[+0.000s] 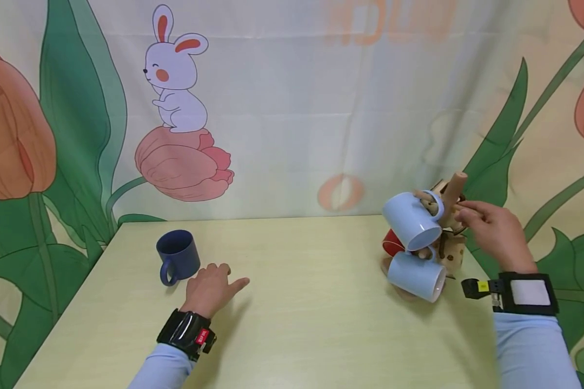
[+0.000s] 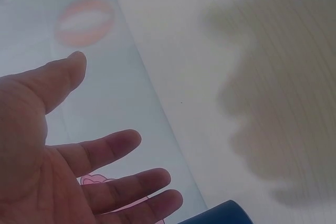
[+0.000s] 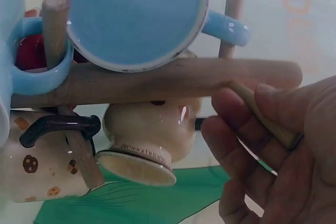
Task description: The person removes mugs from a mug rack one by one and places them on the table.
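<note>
At the table's right side my right hand [image 1: 501, 237] pinches a short wooden peg [image 3: 265, 114] of a mug tree [image 3: 173, 80] between thumb and fingers. Two light blue mugs [image 1: 411, 219] hang from its pegs, one above the other, mouths tilted down. A beige mug [image 3: 152, 129] with small lettering and a cookie-patterned mug [image 3: 52, 163] hang there too. Behind the blue ones a red mug [image 1: 392, 243] is partly hidden. My left hand [image 1: 208, 292] hovers with fingers spread, just right of an upright dark blue mug [image 1: 180, 254]; it holds nothing.
The pale wooden table [image 1: 292, 324] ends at the back against a printed cloth [image 1: 282, 108] with a rabbit and tulips. The dark blue mug stands near the table's left edge, the mug tree near its back right corner.
</note>
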`<state>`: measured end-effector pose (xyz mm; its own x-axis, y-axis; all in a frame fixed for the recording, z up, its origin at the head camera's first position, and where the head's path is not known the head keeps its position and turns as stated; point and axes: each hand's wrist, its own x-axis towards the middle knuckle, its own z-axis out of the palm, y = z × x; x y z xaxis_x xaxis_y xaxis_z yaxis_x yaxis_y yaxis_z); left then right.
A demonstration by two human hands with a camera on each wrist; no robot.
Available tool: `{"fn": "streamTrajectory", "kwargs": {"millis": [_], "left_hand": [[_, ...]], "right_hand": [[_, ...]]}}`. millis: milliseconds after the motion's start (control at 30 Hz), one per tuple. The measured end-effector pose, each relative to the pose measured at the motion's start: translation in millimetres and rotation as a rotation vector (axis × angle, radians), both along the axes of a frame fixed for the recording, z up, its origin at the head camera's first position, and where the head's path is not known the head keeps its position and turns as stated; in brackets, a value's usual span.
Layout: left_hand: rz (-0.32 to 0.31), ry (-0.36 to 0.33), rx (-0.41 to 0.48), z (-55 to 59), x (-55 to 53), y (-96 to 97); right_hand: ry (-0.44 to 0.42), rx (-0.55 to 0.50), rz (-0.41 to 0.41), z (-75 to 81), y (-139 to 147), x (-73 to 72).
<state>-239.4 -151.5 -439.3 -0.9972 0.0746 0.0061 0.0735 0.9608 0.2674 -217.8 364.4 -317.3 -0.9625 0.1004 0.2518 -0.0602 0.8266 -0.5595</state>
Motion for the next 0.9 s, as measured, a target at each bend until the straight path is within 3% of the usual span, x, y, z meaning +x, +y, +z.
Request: {"fn": "streamTrajectory", "kwargs": {"millis": [200,300,633,900], "left_hand": [[0.000,-0.019,0.001,0.6,-0.3,1.9],[0.000,-0.019,0.002,0.4,0.1,1.8],[-0.009,-0.008,0.014,-0.7,1.6,1.5],[-0.010,0.000,0.024,-0.8,4.2,2.1]], "right_hand": [[-0.072,-0.101,0.042,1.9,14.2,-4.0],[-0.055,-0.107,0.027,1.1,14.4,-4.7],[0.009,0.006,-0.083,2.4,3.7,-2.7],[0.085,0.120,-0.114,0.8,-2.7,-4.7]]}}
